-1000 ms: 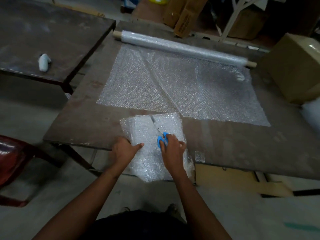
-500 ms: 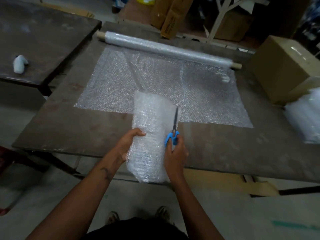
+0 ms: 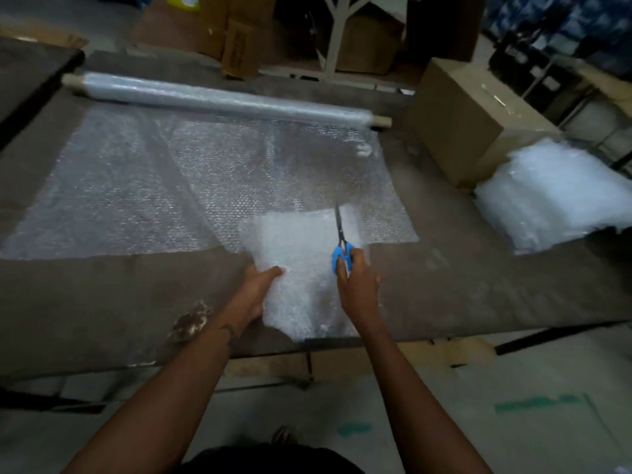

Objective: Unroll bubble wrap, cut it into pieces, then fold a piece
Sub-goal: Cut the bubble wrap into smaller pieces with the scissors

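A folded piece of bubble wrap [image 3: 301, 268] lies on the brown table [image 3: 102, 302], over the near edge of the unrolled sheet [image 3: 205, 186]. My left hand [image 3: 254, 292] grips its left edge, thumb on top. My right hand [image 3: 355, 285] holds blue-handled scissors [image 3: 342, 248] at the piece's right edge, blades shut and pointing away from me. The bubble wrap roll [image 3: 222, 99] lies across the far side of the table, still joined to the sheet.
A stack of cut bubble wrap pieces [image 3: 554, 196] sits at the right, beside a cardboard box [image 3: 472, 107]. More boxes [image 3: 239, 46] and a white frame stand behind the table. A second dark table [image 3: 30, 73] is at the far left.
Both hands have carried the folded piece to the right and farther onto the table, toward the stack. The scissors have stayed in my right hand. My view has swung right.
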